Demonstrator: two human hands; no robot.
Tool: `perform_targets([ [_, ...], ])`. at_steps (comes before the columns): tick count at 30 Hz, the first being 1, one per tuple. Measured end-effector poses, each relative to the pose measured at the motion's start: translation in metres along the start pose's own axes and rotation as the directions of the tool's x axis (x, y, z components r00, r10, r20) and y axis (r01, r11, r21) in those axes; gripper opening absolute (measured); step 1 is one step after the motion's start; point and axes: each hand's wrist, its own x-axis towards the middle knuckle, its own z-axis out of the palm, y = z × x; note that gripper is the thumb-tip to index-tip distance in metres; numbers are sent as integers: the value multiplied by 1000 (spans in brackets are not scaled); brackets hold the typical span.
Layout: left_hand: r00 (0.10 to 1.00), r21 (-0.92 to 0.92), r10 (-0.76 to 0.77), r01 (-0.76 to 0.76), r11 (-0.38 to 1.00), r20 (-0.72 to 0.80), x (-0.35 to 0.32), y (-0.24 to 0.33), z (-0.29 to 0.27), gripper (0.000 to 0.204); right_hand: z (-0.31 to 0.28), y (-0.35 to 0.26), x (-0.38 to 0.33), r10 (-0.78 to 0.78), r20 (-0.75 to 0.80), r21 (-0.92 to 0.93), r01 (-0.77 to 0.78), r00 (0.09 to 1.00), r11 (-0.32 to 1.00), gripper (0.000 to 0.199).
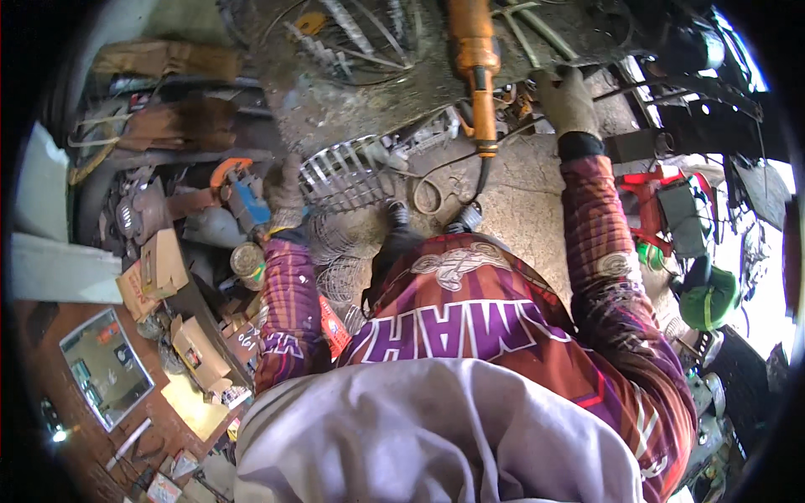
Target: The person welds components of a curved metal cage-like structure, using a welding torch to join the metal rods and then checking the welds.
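Head view: my two gloved hands at one worn surface [314, 109]. Left hand [285, 187] by its near left corner, right hand [569, 102] at the near edge (how far either is closed, or on what, I cannot tell). Between them, one orange power tool [478, 60], handle overhanging that edge. Two bars [545, 30] beyond.
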Motion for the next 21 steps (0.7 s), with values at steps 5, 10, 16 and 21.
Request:
perform_targets([
  [5,997,-45,77,-77,996,-1,3,-4,4,40,-3,-4,12,-83,80,100,75,993,992,59],
  [10,995,15,55,-57,998,87,5,8,6,37,-19,-11,-17,-2,-69,-65,-2,998,998,59],
  [16,967,-467,64,60,882,246,2,-22,3,43,-45,-31,-114,-6,-255,544,149,967,826,29],
  [21,911,5,-50,52,999,409,-3,42,-3,49,-28,-94,-212,-123,-197,740,230,973,632,36],
])
